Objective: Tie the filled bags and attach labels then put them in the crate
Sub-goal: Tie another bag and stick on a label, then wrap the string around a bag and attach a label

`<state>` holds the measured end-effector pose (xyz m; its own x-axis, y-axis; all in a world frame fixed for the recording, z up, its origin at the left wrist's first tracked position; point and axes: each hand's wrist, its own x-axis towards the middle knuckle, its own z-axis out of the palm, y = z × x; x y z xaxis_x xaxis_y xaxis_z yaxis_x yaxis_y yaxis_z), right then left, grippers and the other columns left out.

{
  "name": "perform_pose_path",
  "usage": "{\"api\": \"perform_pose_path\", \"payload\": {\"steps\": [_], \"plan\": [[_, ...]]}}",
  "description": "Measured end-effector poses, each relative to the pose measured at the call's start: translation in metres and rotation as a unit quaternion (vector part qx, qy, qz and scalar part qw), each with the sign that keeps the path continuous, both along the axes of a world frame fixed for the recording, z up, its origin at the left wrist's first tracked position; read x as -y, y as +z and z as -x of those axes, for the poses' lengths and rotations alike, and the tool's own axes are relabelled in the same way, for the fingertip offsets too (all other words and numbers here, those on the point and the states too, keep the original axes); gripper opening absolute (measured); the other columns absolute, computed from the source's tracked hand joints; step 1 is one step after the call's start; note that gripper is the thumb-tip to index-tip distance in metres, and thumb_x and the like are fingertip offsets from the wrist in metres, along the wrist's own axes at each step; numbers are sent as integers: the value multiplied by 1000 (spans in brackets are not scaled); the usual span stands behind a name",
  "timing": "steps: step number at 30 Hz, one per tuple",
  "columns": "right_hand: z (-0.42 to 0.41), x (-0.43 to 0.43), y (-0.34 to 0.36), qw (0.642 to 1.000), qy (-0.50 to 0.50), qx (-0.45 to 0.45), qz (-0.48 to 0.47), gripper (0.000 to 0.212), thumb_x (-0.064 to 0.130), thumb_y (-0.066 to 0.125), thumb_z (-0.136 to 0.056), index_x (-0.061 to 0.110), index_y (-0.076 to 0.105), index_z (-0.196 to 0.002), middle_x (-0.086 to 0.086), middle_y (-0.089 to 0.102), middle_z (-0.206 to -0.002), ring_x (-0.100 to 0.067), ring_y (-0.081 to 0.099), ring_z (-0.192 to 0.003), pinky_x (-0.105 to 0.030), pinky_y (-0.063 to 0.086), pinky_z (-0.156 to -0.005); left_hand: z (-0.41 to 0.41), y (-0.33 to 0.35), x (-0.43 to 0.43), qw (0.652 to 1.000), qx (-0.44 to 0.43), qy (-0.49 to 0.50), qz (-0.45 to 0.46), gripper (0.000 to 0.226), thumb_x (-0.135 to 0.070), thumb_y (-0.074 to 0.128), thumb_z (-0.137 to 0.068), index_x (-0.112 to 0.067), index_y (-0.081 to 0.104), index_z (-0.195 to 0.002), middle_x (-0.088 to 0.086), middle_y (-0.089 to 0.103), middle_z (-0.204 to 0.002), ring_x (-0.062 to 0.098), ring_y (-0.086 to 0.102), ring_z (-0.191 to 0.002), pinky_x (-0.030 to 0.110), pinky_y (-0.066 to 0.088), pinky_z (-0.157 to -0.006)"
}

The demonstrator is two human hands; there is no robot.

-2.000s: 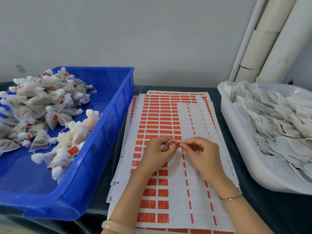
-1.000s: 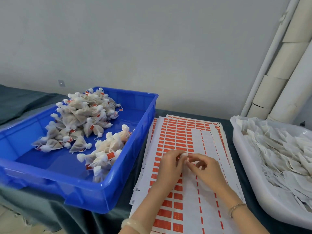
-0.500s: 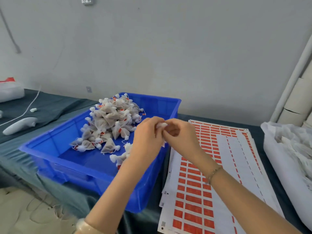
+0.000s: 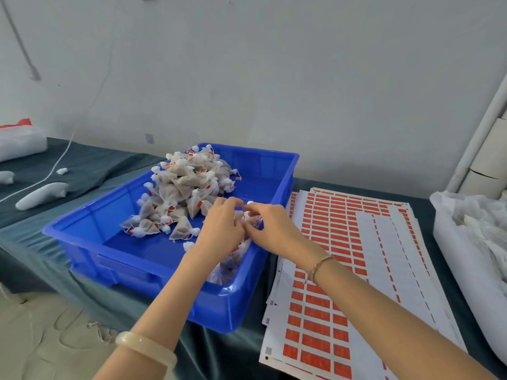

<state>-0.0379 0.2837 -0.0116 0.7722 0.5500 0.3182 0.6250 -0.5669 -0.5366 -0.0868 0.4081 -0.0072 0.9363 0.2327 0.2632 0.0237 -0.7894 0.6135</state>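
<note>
A blue crate (image 4: 142, 263) sits left of centre with a heap of tied white bags (image 4: 186, 193) carrying small red labels. Both hands hover over the crate's right side. My left hand (image 4: 222, 229) and my right hand (image 4: 270, 229) pinch one small white bag (image 4: 248, 216) between their fingertips, most of it hidden by the fingers. More bags lie under the hands against the crate's right wall. Sheets of red labels (image 4: 340, 259) lie flat to the right of the crate.
A white tub (image 4: 466, 259) of loose white bags stands at the far right edge. White pipes (image 4: 482, 149) rise in the right corner. On the dark cloth at far left lie a white handheld device (image 4: 41, 195) with a cable and a white package (image 4: 19, 142).
Both hands moved from the label sheets leftward over the crate, holding the small bag, then lowered into the crate. The view swung left with them.
</note>
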Motion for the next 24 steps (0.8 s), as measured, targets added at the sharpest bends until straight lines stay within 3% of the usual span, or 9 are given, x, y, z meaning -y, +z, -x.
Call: {"api": "perform_pose_path", "payload": {"steps": [3,8,10,15,17,21,24], "plan": [[12,27,-4,995,-22,30,-95,39,30,63,-90,20,58,-127,4,64,-121,-6,57,-109,-19,41,-94,7,9,22,995,78,5,-67,42,-6,51,-90,-12,50,-131,6,44,-134,20,39,-123,26,33,-97],[28,106,4,986,-121,37,-110,30,36,66,-87,31,63,-116,25,57,-102,13,54,-82,2,37,-65,19,20,85,980,173,-93,-24,29,-18,56,-92,-22,59,-121,-8,48,-123,4,41,-110,13,31,-86],[31,150,14,982,-163,18,-93,28,37,64,-86,32,64,-113,25,58,-98,9,57,-79,1,40,-59,16,18,120,974,165,-154,19,25,-20,57,-93,-27,60,-117,-13,51,-120,0,45,-109,12,36,-87],[42,262,28,961,-277,5,-5,23,32,66,-86,25,68,-108,10,67,-96,1,59,-78,-15,44,-65,-3,9,214,954,102,-275,57,22,-23,57,-94,-31,60,-114,-15,53,-122,1,51,-101,6,40,-78],[47,305,27,938,-347,-3,16,26,33,67,-86,26,65,-111,7,66,-98,-2,58,-78,-21,45,-67,-13,7,257,942,75,-320,65,24,-22,56,-95,-28,60,-118,-10,52,-125,6,55,-102,11,45,-82],[49,353,17,903,-420,-64,66,54,41,68,-83,26,50,-132,1,60,-111,-15,59,-90,-34,49,-83,-28,6,310,918,64,-391,0,34,-17,53,-95,-19,54,-129,1,51,-131,19,55,-110,28,49,-91],[49,376,8,887,-421,-155,109,66,50,72,-76,28,47,-133,3,56,-121,-13,56,-96,-30,47,-83,-39,5,344,896,19,-429,-111,39,-20,54,-91,-10,52,-129,11,53,-126,29,51,-114,39,46,-93]]}}
